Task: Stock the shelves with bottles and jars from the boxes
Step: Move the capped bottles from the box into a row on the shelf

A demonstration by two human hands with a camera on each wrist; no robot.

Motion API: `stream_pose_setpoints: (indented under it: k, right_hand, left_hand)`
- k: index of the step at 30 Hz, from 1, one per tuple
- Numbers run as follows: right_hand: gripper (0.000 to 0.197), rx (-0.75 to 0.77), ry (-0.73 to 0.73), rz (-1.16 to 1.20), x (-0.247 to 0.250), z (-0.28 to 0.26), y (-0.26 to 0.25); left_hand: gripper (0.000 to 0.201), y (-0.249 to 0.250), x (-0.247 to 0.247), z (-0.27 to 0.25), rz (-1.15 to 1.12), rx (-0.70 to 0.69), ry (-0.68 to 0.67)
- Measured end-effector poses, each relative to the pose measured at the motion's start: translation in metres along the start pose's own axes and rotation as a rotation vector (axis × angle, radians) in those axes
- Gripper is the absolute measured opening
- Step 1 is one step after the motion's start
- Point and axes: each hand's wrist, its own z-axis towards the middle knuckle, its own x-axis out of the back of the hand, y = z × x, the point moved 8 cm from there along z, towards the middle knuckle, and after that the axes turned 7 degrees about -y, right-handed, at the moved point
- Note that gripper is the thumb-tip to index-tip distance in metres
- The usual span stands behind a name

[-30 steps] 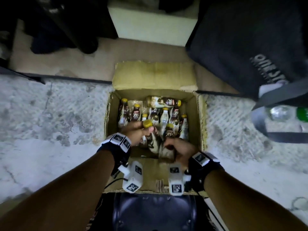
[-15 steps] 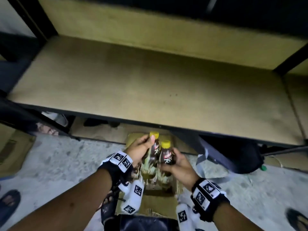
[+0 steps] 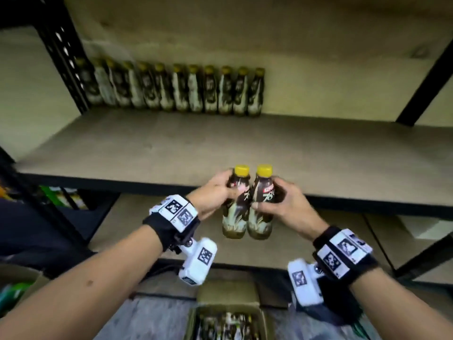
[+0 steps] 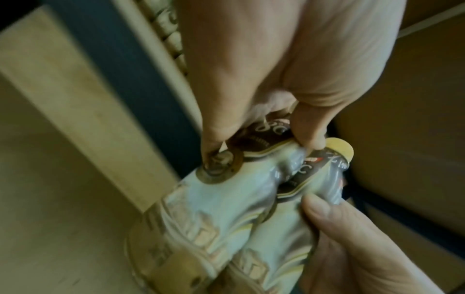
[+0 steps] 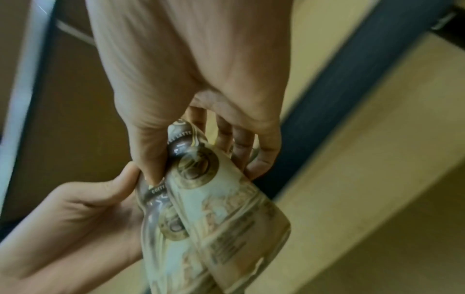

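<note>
Two brown-and-cream drink bottles with yellow caps stand upright side by side in the air, just in front of the middle shelf's front edge (image 3: 147,184). My left hand (image 3: 215,192) grips the left bottle (image 3: 235,212) around its upper body. The right bottle (image 3: 261,214) is gripped the same way by my right hand (image 3: 282,202). The bottles touch each other. In the left wrist view my fingers (image 4: 309,131) curl over the left bottle (image 4: 226,199). The right wrist view shows the right bottle (image 5: 221,199) held between thumb and fingers.
A row of several like bottles (image 3: 171,89) lines the back of the middle shelf from its left end to about the middle. Black uprights (image 3: 63,52) flank the shelf. An open cardboard box (image 3: 230,320) with more bottles sits on the floor below.
Both hands lifted a bottle each out of the box and raised them past the lower shelf to the front edge of the middle shelf. The view tilted up to the shelves.
</note>
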Motion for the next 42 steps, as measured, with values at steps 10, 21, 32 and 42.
stream_pose_setpoints:
  k: [10, 21, 32, 42]
  right_hand:
    - [0.051, 0.134, 0.229, -0.239, 0.06, 0.049, -0.089]
    - [0.038, -0.072, 0.157, -0.42, 0.054, 0.09, -0.089]
    - [0.032, -0.198, 0.273, -0.377, 0.105, 0.112, -0.072]
    - [0.041, -0.196, 0.311, -0.509, 0.208, 0.212, -0.044]
  left_hand:
    - [0.047, 0.12, 0.026, 0.032, 0.362, -0.222, 0.234]
    - [0.038, 0.142, 0.045, 0.057, 0.94, -0.125, 0.209]
    - [0.059, 0.151, 0.045, 0.143, 1.072, -0.177, 0.113]
    - [0.056, 0.169, 0.058, 0.284, 1.436, -0.149, 0.271]
